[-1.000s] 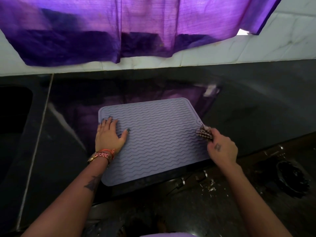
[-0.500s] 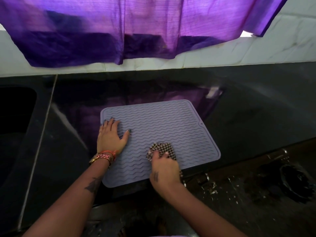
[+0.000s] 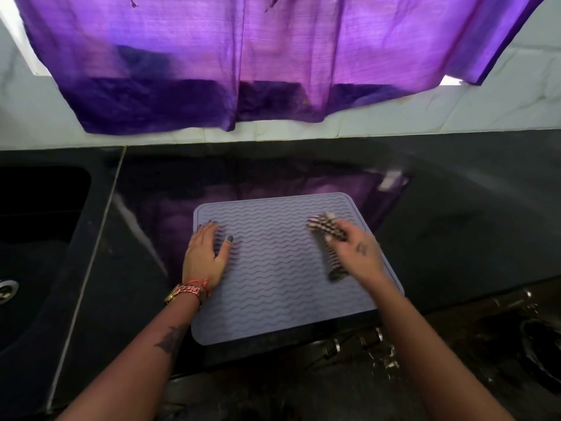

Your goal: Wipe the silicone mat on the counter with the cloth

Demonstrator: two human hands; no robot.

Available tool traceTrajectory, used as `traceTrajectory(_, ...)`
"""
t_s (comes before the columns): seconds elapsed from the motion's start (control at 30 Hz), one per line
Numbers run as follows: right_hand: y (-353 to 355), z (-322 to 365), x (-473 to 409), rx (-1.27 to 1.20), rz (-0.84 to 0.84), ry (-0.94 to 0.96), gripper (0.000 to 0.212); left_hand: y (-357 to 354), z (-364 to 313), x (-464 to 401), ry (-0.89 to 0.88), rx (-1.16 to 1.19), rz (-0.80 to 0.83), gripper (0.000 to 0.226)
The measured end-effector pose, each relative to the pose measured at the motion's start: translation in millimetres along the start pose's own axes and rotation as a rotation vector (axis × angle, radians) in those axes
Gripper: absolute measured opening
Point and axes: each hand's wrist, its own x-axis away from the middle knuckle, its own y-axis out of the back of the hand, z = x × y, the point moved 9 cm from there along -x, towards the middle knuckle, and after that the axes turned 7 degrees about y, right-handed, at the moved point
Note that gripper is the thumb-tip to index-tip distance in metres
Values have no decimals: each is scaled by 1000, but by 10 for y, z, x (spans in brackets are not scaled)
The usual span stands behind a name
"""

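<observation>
Since half a second ago, the right hand (image 3: 359, 252) has swept the cloth (image 3: 329, 243) from the mat's near middle up to its right side, and both now blur with motion. Its grip is closed around the checked cloth, which trails down onto the ribbed surface. Across from it, the left hand (image 3: 208, 255) lies flat with fingers spread, pressing the left edge of the silicone mat (image 3: 273, 278). That lavender mat rests on the dark glossy desk (image 3: 455, 226), its near edge at the desk's front. Farther left sits a black sink (image 3: 39, 226). Beyond, a purple curtain (image 3: 258, 62) hangs over the white tiled wall (image 3: 470, 113).
</observation>
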Motion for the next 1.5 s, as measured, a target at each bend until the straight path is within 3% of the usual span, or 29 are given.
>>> traceTrajectory(0.1,179,-358,-257,448,-40,-80,37,21,2,4,8,32,-10,64)
traceTrajectory(0.27,-337,-412,-304,663,0,-13,30,22,8,-4,11,50,-24,62)
traceTrajectory(0.4,-467,-223,-363,669,14,8,26,20,23,-26,23,56,-33,60)
traceTrajectory(0.73,-1181,528,-181,715,152,282,43,-23,-13,-49,10,-7,-18,60)
traceTrajectory(0.8,-1210,659,-127,634,172,333,40,-22,-19,-43,-1,-23,-22,61)
traceTrajectory(0.93,-950,633,-335,164,235,268,31,-21,-45,-24,-12,-30,-6,66)
traceTrajectory(1.03,-424,423,-617,11,105,179,28,-9,-23,-7,16,8,-4,59)
traceTrajectory(1.13,164,36,-849,180,-133,50,30,5,-32,-4,14,16,-11,58)
traceTrajectory(1.17,227,-119,-922,274,-145,0,32,7,-36,-6,14,16,-12,58)
traceTrajectory(1.27,-74,-431,-1061,475,15,-78,37,15,-28,-16,21,33,-18,57)
traceTrajectory(1.5,-484,-202,-1245,770,28,-5,42,8,-4,-53,10,51,-23,67)
